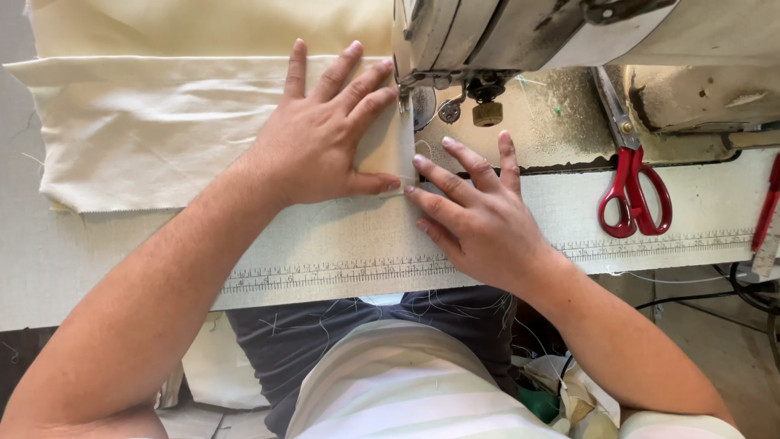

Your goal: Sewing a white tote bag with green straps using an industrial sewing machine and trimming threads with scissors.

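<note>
Cloth point(162, 130) lies flat on table point(97, 260), folded edge at needle point(404, 102) | left hand point(313, 138) spread, pressing it down | right hand point(479, 219) fingers extended, guiding fold | risk: fingertips near needle, fold could slip crooked | scissors point(634, 191) aside

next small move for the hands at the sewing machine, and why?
Probably slide the cream fabric a little further under the presser foot. The left hand lies flat on it and the right hand pins its folded edge by the fingers, and that edge already sits at the foot, lined up for stitching.
</note>
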